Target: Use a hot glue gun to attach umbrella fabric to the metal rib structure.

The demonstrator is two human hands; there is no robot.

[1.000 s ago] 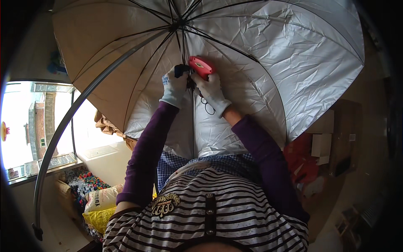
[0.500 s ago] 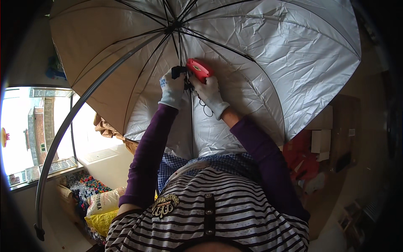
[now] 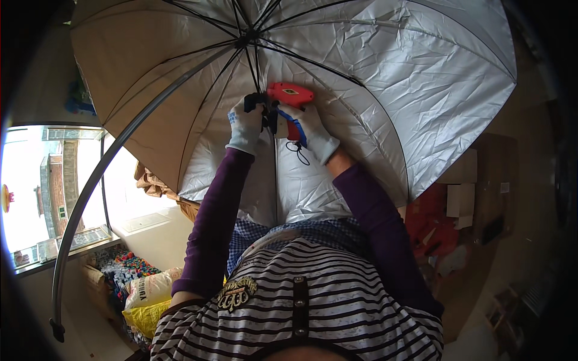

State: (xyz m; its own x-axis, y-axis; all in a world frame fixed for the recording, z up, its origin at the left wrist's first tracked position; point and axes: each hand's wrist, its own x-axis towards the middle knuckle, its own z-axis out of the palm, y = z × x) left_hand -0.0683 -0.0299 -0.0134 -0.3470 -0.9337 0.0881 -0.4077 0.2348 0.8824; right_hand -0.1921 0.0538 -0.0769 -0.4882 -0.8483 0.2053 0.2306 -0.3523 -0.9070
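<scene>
An open umbrella [image 3: 433,78] with a silver lining spreads in front of me, its inside facing me. Its black ribs meet at a hub [image 3: 248,40], and the dark shaft [image 3: 117,144] runs down to the left. My left hand [image 3: 245,129], in a pale work glove, is closed on a bit of black cloth [image 3: 254,101] beside a rib. Gripped in my gloved right hand [image 3: 314,133] is a red tagging gun [image 3: 292,94] with a blue trigger, its front end close against the black cloth. A thin black loop hangs below the gun. Its tip is hidden.
A bright window [image 3: 36,198] is at the left. Below it lie a white sack [image 3: 150,287], a yellow bag [image 3: 144,319] and colourful fabric [image 3: 126,265]. Red material [image 3: 430,225] and an open carton [image 3: 460,198] stand at the right.
The tagging gun has turned in my right hand: its body now lies nearly level, and the blue trigger shows. My left hand stays about where it was, still on the black cloth.
</scene>
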